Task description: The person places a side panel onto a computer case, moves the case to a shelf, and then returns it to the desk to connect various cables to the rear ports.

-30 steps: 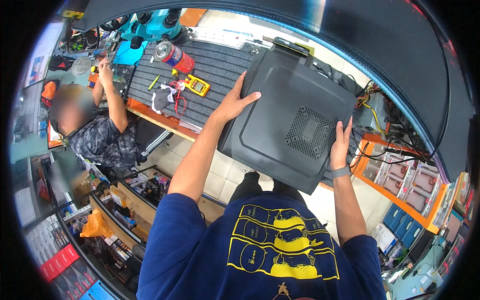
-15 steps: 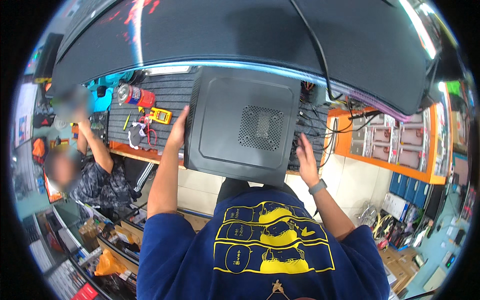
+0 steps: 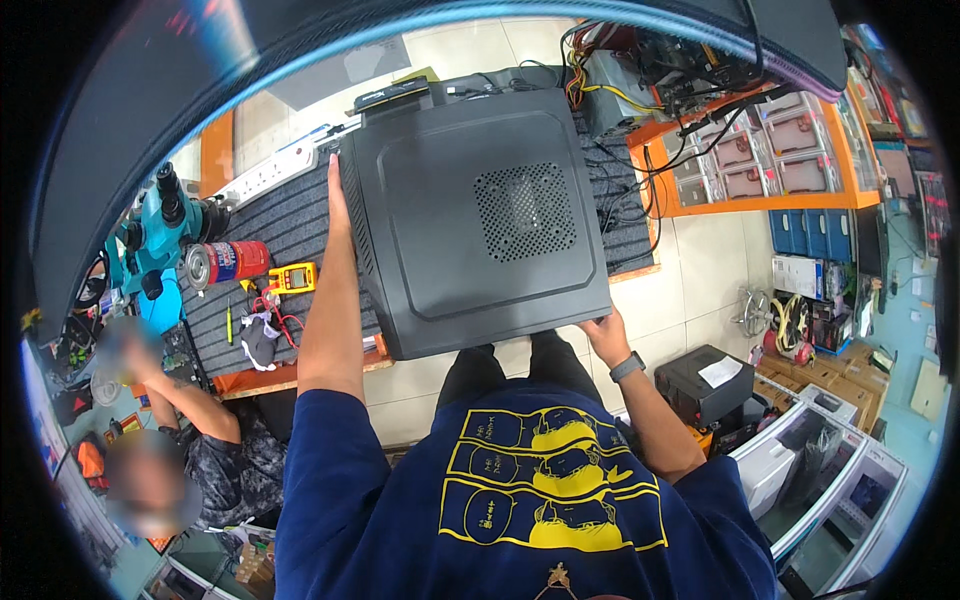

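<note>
Computer case (image 3: 430, 200) — floor (image 3: 655, 305) beside | left fingers (image 3: 336, 180) straight along edge | right fingers (image 3: 602, 323) hold corner

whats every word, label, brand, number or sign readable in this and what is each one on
I won't copy out wording, but this is where it stands:
Red can: large pale lettering on its side, not quoted.
Navy shirt: yellow printed characters beside drawings, not quoted.
Yellow meter: any markings too small to read.
White paper: no readable text.
Black computer case: no lettering visible on its broad upper panel.
</note>
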The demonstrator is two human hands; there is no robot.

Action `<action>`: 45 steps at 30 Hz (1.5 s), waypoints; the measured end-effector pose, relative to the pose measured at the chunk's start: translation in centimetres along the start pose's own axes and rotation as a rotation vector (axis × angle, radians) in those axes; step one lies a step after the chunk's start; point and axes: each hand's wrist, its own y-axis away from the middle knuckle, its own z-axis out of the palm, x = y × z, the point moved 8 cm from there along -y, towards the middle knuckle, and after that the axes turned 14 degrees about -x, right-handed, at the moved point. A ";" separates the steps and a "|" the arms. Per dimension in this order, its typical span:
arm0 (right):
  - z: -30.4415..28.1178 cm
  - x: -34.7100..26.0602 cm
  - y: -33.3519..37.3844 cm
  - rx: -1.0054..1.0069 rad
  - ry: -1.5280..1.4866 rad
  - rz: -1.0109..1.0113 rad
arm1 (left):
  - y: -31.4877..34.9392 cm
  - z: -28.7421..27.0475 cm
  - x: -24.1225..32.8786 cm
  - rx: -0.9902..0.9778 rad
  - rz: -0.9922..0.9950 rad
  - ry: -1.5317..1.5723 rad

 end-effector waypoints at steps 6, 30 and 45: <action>0.1 -4.9 3.1 0.003 -0.073 0.092 | 0.4 -2.7 -1.7 0.018 0.024 0.105; -2.2 -34.7 -6.8 0.108 0.692 -0.132 | 22.9 18.0 15.7 0.104 0.678 -0.511; 0.6 -23.9 -4.5 0.038 0.054 -0.520 | 21.4 28.6 6.1 -0.348 0.684 -0.531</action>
